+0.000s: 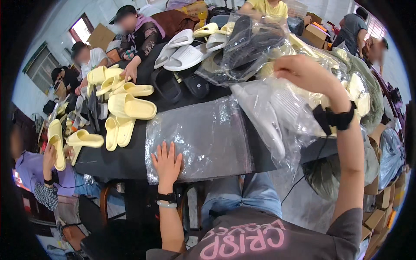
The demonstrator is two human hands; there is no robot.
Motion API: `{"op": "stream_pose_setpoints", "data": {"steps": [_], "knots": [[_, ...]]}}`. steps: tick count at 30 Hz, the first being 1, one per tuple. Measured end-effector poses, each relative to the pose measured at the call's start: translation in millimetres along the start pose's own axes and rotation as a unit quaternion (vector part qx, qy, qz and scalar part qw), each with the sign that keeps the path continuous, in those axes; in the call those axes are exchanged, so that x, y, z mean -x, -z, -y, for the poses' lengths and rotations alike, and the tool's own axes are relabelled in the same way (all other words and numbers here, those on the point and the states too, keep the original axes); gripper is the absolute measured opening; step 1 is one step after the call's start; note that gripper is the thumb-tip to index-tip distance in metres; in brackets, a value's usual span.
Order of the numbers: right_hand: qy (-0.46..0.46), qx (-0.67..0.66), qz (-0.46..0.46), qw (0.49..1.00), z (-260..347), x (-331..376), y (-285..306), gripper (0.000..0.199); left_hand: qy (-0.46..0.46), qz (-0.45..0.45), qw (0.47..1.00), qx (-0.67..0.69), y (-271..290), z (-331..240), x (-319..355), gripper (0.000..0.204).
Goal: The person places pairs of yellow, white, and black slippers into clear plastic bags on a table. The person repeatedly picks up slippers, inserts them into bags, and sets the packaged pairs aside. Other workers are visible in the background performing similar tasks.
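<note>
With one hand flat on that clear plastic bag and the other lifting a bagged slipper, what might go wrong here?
1. The right hand grips the clear bag holding a pale slipper by its top only; the slipper might slide out or the thin film tear.
2. The flat clear plastic bag overhangs the dark table edge, pinned only by the left hand; it may slip off.
3. The heap of bagged yellow slippers beside the raised arm looks easy to knock.

black table [130,160] with slippers [130,106], plastic bags [208,138]
</note>
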State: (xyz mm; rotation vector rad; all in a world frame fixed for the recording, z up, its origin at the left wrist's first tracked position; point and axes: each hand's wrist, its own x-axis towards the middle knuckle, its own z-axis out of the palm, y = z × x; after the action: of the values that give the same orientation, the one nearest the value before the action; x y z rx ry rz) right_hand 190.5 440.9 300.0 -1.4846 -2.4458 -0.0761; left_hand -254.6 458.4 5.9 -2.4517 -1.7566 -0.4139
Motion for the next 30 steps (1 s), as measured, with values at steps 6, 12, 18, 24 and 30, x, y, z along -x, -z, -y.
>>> {"op": "stream_pose_setpoints", "data": {"steps": [6, 12, 18, 24, 30], "knots": [[-0.118, -0.345, 0.006, 0.931, 41.3, 0.2, 10.2, 0.017, 0.004, 0.016, 1.0, 0.016, 5.3, -0.7, -0.1, 0.06], [-0.183, -0.632, -0.133, 0.741, 63.7, -18.0, -26.7, 0.016, -0.025, -0.032, 0.999, -0.002, 3.4, 3.3, 5.4, 0.081], [-0.173, -0.805, -0.12, 0.555, 100.8, -27.7, -44.1, 0.011, -0.017, 0.046, 0.995, 0.093, 15.9, 6.2, 6.1, 0.076], [-0.155, -0.872, -0.028, 0.464, 127.9, -85.0, -137.3, 0.005, -0.077, -0.034, 0.996, -0.009, -7.3, 26.0, 20.4, 0.071], [-0.037, -0.65, -0.018, 0.759, 136.7, -75.0, -189.9, 0.034, -0.048, 0.04, 0.998, -0.016, -1.1, 17.2, 12.7, 0.067]]}}
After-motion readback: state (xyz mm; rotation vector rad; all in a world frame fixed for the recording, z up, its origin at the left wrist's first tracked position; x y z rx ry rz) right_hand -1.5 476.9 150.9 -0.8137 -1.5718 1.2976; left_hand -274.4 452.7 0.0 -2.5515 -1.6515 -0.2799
